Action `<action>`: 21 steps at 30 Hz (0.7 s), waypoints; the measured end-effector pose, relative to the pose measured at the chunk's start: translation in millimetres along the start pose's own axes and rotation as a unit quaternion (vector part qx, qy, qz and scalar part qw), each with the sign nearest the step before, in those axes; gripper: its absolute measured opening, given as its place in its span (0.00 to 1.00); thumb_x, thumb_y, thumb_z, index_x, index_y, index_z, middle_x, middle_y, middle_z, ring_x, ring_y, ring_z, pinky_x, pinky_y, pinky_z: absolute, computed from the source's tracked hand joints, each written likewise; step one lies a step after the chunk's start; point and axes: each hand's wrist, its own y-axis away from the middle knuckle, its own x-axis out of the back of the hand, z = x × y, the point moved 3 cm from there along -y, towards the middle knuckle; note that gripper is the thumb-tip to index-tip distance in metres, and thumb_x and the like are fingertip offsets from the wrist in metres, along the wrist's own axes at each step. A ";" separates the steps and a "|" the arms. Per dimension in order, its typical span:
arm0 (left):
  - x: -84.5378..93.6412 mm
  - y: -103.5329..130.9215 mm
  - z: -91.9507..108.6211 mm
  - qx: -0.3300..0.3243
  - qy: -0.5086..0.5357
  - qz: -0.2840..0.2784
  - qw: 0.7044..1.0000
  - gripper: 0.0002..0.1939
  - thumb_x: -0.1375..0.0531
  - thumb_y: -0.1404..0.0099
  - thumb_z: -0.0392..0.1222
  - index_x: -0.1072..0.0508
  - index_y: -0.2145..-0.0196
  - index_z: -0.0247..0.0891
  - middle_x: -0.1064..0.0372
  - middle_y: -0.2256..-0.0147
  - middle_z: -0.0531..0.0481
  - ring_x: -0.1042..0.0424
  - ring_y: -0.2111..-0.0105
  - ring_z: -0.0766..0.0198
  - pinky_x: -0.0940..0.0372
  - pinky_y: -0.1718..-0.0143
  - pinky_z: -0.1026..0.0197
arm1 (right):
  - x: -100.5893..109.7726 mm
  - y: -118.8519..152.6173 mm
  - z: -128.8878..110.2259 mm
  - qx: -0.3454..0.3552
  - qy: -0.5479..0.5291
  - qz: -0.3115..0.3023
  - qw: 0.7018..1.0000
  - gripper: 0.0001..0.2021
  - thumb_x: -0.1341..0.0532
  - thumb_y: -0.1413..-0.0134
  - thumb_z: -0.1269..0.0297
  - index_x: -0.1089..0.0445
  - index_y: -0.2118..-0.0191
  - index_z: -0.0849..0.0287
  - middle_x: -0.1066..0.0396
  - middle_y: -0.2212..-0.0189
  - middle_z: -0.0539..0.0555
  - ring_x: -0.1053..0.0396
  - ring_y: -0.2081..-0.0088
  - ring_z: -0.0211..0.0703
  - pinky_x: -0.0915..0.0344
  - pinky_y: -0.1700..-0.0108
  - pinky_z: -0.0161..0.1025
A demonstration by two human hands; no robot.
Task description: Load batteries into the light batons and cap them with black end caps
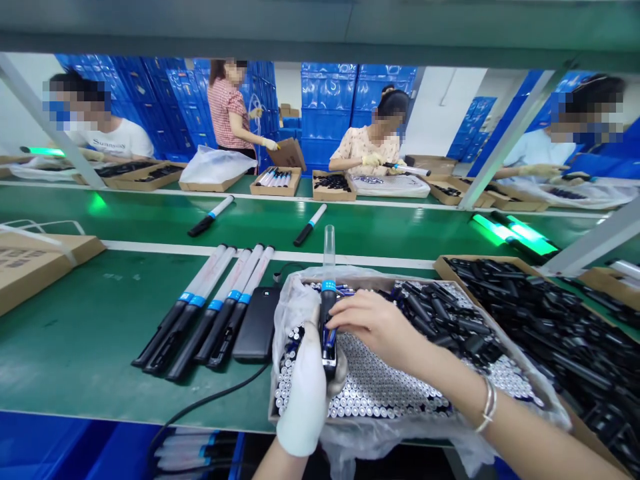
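My left hand (306,393), in a white glove, is closed around the black handle of a light stick (329,267). The stick stands nearly upright with its clear tube at the top and a blue band below it. Its battery compartment is open towards me, and blue batteries (329,337) show inside. My bare right hand (370,327) has its fingers bent together at the compartment, on a battery; the fingertips partly cover it. Beneath both hands is a plastic-lined box (274,400) of upright batteries, with black battery covers (445,317) heaped on its far right part.
Several light sticks (200,313) lie to the left, beside a black power bank (257,327) with a cable. A carton of black parts (545,347) stands at right. Beyond, a green conveyor (260,217) carries sticks, some glowing green. Several co-workers (370,143) are across it. A shelf crosses overhead.
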 end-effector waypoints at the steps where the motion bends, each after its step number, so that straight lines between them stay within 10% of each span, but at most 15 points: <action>1: -1.1 0.1 0.4 -0.001 -0.012 0.000 1.000 0.28 0.39 0.42 0.64 0.31 0.54 0.39 0.41 0.83 0.59 0.45 0.88 0.74 0.56 0.88 0.72 | -7.0 2.6 -4.3 0.013 -0.003 0.008 1.000 0.13 0.44 0.36 0.71 0.22 0.60 0.53 0.24 0.56 0.51 0.27 0.55 0.39 0.30 0.51 0.41; 6: -1.3 6.0 2.7 -0.005 -0.048 -0.017 0.999 0.33 0.36 0.43 0.61 0.33 0.47 0.39 0.40 0.81 0.58 0.43 0.86 0.74 0.53 0.86 0.72 | -23.7 14.1 -1.2 -0.050 -0.035 -0.005 0.998 0.16 0.46 0.37 0.74 0.22 0.55 0.54 0.30 0.47 0.56 0.29 0.48 0.41 0.28 0.48 0.40; 11: -1.2 10.0 4.8 -0.029 -0.125 -0.033 0.991 0.32 0.42 0.35 0.54 0.44 0.36 0.53 0.41 0.76 0.59 0.45 0.84 0.76 0.53 0.85 0.74 | 9.6 20.0 17.5 -0.155 -0.052 0.030 0.986 0.16 0.46 0.36 0.71 0.24 0.51 0.53 0.26 0.52 0.51 0.28 0.50 0.38 0.30 0.46 0.38; 16: -3.3 6.5 7.0 -0.057 -0.066 -0.056 0.995 0.32 0.40 0.35 0.46 0.43 0.35 0.53 0.32 0.55 0.50 0.34 0.75 0.76 0.41 0.78 0.72 | 5.9 13.5 49.0 -0.259 0.052 -0.111 0.958 0.16 0.45 0.37 0.72 0.23 0.52 0.54 0.23 0.55 0.53 0.26 0.53 0.45 0.31 0.47 0.44; 21: -2.8 7.4 8.1 -0.067 -0.008 -0.084 0.994 0.33 0.39 0.37 0.39 0.43 0.36 0.50 0.32 0.58 0.49 0.34 0.75 0.76 0.39 0.75 0.71 | -28.3 9.4 75.7 -0.266 0.043 -0.185 0.945 0.14 0.35 0.49 0.74 0.20 0.57 0.53 0.22 0.62 0.55 0.25 0.58 0.50 0.30 0.52 0.45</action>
